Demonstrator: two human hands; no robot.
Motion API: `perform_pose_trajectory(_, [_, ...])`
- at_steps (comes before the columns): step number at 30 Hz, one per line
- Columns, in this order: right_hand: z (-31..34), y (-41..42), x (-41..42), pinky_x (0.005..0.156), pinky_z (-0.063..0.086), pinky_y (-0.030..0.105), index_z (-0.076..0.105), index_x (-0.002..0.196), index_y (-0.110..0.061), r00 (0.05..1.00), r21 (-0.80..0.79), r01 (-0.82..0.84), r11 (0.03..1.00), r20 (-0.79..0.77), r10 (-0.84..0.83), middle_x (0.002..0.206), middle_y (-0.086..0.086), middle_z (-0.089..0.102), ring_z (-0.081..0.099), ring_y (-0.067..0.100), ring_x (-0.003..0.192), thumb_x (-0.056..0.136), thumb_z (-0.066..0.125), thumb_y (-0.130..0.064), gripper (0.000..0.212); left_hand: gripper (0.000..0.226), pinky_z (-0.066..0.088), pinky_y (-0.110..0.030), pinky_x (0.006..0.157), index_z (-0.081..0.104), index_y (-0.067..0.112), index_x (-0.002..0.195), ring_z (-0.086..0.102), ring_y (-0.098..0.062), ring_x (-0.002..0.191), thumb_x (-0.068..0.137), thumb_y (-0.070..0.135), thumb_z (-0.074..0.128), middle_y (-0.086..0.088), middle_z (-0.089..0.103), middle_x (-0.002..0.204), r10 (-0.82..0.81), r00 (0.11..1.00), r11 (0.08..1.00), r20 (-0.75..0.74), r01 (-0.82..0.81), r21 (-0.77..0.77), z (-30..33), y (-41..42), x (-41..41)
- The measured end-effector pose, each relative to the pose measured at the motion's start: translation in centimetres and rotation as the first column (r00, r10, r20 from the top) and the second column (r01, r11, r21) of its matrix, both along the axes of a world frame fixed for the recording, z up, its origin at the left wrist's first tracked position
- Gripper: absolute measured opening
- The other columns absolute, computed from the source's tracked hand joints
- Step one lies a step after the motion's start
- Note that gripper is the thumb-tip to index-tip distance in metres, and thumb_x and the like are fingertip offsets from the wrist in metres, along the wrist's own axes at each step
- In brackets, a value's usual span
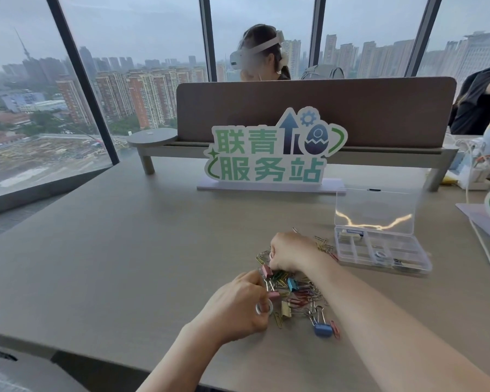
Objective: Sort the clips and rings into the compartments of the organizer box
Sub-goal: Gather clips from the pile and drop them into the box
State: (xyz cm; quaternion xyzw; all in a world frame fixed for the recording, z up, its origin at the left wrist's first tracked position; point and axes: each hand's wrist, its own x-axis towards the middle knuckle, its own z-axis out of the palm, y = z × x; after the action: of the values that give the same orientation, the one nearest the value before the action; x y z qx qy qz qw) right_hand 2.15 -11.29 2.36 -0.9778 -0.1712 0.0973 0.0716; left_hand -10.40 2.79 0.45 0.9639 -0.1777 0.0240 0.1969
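Clips [294,292] lie in a loose, many-coloured pile on the pale surface [125,250], between and just beneath the two hands. At the near-left edge of the pile, the left hand [238,304] rests curled, its fingers pinched together on a white ring [263,308] and touching the wire handles of a pink clip [272,295]. Just past its fingertips sit another pink clip [266,270] and a blue clip [292,284]; a gold clip [285,308] lies just to its right, and a larger blue clip [323,329] lies nearer the camera, beside the right forearm. The right hand [290,253] is on the far side of the pile, fingers closed on a second white ring [271,256]. To the right of that hand, near but apart, stands the clear organizer box [351,251], lid raised, with a ring [382,253] in one of its compartments.
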Motion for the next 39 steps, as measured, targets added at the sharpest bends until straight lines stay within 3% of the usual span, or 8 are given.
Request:
perform_pose_trajectory(7, [0.2,-2.2,-0.3,0.061,0.044,0.029,0.069,0.083,-0.011,0.999,0.115,0.012,0.993,0.046,-0.017,0.089,0.007,0.073,0.062,0.02,0.068,0.067,0.06,-0.021,0.021,0.005,0.05,-0.029,0.077,0.054,0.028,0.072,0.05,-0.005,0.095,0.077,0.028,0.054,0.012,0.05,0.098,-0.029,0.999,0.999,0.035,0.028,0.031,-0.4,0.1,0.1])
perform_pose_trajectory(10, [0.8,-3.7,-0.8,0.071,0.051,0.032,0.063,0.077,-0.02,1.0,0.179,-0.012,0.984,0.028,0.007,0.089,-0.007,0.07,0.064,0.017,0.081,0.074,0.061,-0.022,0.004,0.006,0.05,-0.026,0.077,0.051,0.029,0.072,0.05,-0.002,0.093,0.076,0.028,0.055,0.013,0.05,0.099,-0.038,0.999,0.998,0.038,0.037,0.042,-0.5,0.4,0.1])
perform_pose_trajectory(13, [1.2,-5.2,-1.3,0.074,0.055,0.035,0.062,0.078,-0.023,1.0,0.228,-0.019,0.973,0.025,0.013,0.087,-0.009,0.067,0.063,0.013,0.081,0.075,0.065,-0.023,0.005,0.007,0.049,-0.024,0.078,0.05,0.03,0.073,0.05,0.0,0.091,0.077,0.029,0.055,0.014,0.049,0.099,-0.034,0.998,0.999,0.046,0.033,0.026,-0.4,0.7,0.1])
perform_pose_trajectory(21, [2.1,-10.4,-2.1,0.066,0.046,0.026,0.058,0.074,-0.024,0.997,0.309,0.055,0.95,0.042,-0.071,0.084,-0.016,0.064,0.06,0.007,0.078,0.074,0.066,-0.02,0.008,0.005,0.05,-0.027,0.075,0.059,0.025,0.079,0.047,0.002,0.088,0.077,0.029,0.06,0.017,0.05,0.1,-0.088,0.983,0.995,0.163,0.095,-0.035,1.9,-2.3,2.5])
perform_pose_trajectory(33, [1.6,-19.9,-0.5,0.057,0.034,0.028,0.056,0.072,-0.011,0.953,0.317,0.251,0.915,0.086,-0.291,0.064,-0.004,0.057,0.042,0.014,0.057,0.068,0.055,-0.021,0.01,0.005,0.052,-0.033,0.074,0.059,0.022,0.084,0.053,-0.01,0.088,0.081,0.025,0.058,0.012,0.052,0.102,-0.222,0.96,0.973,0.169,0.228,-0.018,4.2,-11.6,7.3])
perform_pose_trajectory(39, [1.5,-21.2,0.9,0.053,0.032,0.028,0.047,0.06,-0.018,0.953,0.252,0.283,0.925,0.038,-0.302,0.06,-0.003,0.043,0.032,0.013,0.056,0.061,0.054,-0.02,0.007,0.009,0.054,-0.038,0.072,0.062,0.021,0.086,0.057,-0.014,0.085,0.08,0.025,0.058,0.012,0.053,0.101,-0.259,0.954,0.965,0.149,0.264,-0.01,3.8,-14.3,9.4])
